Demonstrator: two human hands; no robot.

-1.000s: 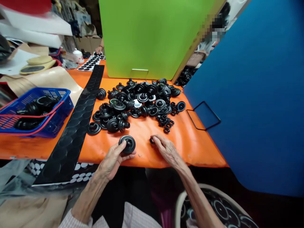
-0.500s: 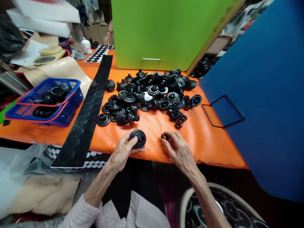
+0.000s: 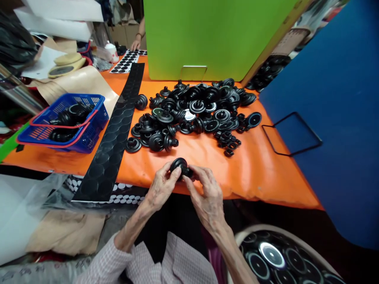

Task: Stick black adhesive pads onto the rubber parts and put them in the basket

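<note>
Near the front edge of the orange table (image 3: 248, 173), my left hand (image 3: 162, 184) grips a round black ridged part (image 3: 179, 165). My right hand (image 3: 207, 193) meets it from the right, its thumb and fingers closed at the part's narrow end. The small black ring seen there earlier is now mostly hidden by the fingers. Beyond my hands lies a heap of similar round black parts (image 3: 197, 106). Several small black rings (image 3: 227, 141) lie at the heap's right front.
A blue basket (image 3: 97, 134) of black parts and a black strip of discs (image 3: 103, 157) are on the left. Green (image 3: 201, 35) and blue (image 3: 325, 98) boards stand behind and right. Below right is a tub (image 3: 237, 240) of discs. Another person's hand (image 3: 136, 44) is at the back.
My right hand has moved left with the small black ring and met the black part in my left hand. The part is now tilted toward the right. The camera view has shifted slightly.
</note>
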